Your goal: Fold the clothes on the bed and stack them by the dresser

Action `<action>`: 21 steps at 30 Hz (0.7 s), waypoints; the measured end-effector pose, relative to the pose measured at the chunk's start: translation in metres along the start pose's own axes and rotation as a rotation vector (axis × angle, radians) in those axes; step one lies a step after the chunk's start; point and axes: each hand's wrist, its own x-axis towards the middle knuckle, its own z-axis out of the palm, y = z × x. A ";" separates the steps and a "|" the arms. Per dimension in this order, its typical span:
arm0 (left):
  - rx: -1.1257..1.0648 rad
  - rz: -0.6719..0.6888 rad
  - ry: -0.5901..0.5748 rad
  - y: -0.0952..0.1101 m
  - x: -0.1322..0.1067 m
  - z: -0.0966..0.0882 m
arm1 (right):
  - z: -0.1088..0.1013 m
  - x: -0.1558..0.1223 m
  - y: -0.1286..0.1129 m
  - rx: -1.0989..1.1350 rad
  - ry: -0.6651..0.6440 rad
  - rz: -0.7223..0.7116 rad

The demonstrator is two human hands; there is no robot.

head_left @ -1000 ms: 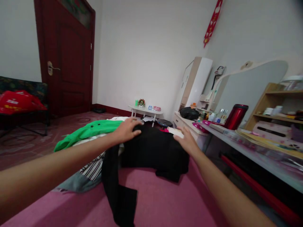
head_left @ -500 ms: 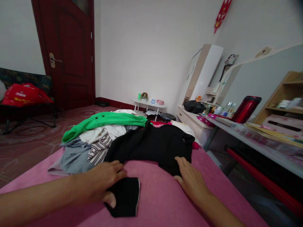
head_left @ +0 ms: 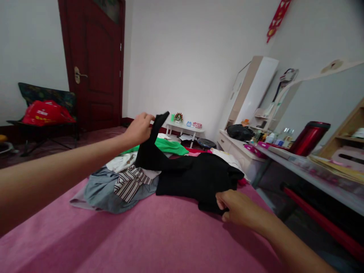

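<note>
A black garment (head_left: 196, 176) lies on the pink bed cover (head_left: 159, 235). My left hand (head_left: 138, 129) is raised above the clothes pile, closed on the garment's long black sleeve, which hangs down from my fingers. My right hand (head_left: 237, 207) rests low on the bed and pinches the garment's near hem. Behind and left of the garment lie a green top (head_left: 167, 146), a striped shirt (head_left: 131, 182) and a grey piece (head_left: 99, 191).
A grey desk (head_left: 313, 176) runs along the right with a red flask (head_left: 308, 138), papers and bottles. A dark red door (head_left: 98, 64), a chair with a red bag (head_left: 45, 113) and a small white table (head_left: 184, 129) stand beyond the bed.
My left hand has lifted the black sleeve from the bed up over the pile. My right hand went from lying flat by the hem to pinching it.
</note>
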 end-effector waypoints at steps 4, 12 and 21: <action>-0.022 0.353 -0.154 0.029 -0.063 0.034 | 0.024 -0.003 -0.004 -0.013 -0.016 0.010; -0.045 0.767 -0.442 0.057 -0.156 0.071 | 0.017 -0.007 -0.013 -0.009 0.034 -0.055; 0.316 0.400 -0.480 0.014 -0.128 0.077 | -0.015 0.001 0.012 1.073 0.352 -0.190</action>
